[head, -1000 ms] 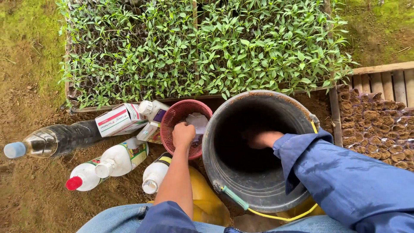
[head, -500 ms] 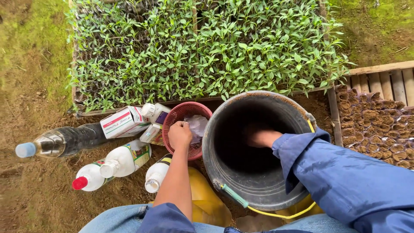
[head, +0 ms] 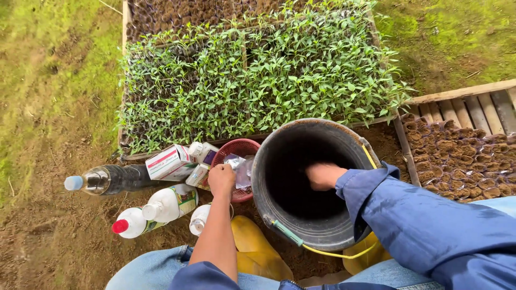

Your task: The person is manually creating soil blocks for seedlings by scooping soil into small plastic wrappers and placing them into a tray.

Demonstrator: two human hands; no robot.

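Here, low in the middle of the frame, the person crouches over a large dark bucket [head: 314,185], which stands on bare soil just right of centre with its mouth open toward the camera, so both arms can come at it from the bottom edge. The right hand [head: 322,176], in a blue sleeve, reaches down inside the bucket; its fingers are lost in the dark interior, so I cannot tell whether it is closed on anything. The left hand [head: 221,180] is clenched into a loose fist at the near rim of a small red basket [head: 236,153] touching the bucket's left side; what it pinches, if anything, is hidden. Plastic packets lie in the basket. Bottles and boxes are gathered at centre left, within arm's reach: a dark bottle with a blue cap [head: 105,180] lying flat, white bottles [head: 156,212] tipped on their sides, and small cartons [head: 169,161]. A tray of green seedlings [head: 258,80] fills the upper middle; filled soil pots [head: 462,156] sit at right.
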